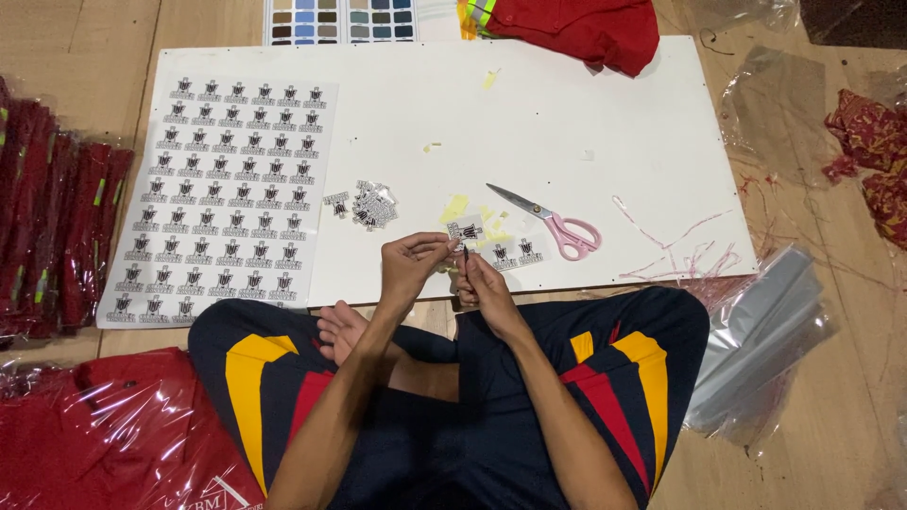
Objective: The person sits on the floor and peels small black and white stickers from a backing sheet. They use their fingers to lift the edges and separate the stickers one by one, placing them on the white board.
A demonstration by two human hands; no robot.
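Observation:
My left hand [412, 261] and my right hand [480, 280] meet over the near edge of a white board [586, 104]. Together they pinch a small cut-out sticker [466, 229] with a black emblem; the left fingertips grip its lower edge, and the right fingers hold a thin dark tool against it. Two more cut stickers [518, 253] lie just right of my hands. A small pile of cut stickers [373, 205] sits to the upper left. A large sheet of uncut stickers [227, 189] covers the board's left side.
Pink-handled scissors [557, 225] lie on the board right of my hands, with pink strips beyond. Red garments in plastic bags [57, 227] are stacked at left and near left. A red garment [586, 28] and colour swatch cards [340, 19] sit at the far edge. Clear bags [765, 331] lie at right.

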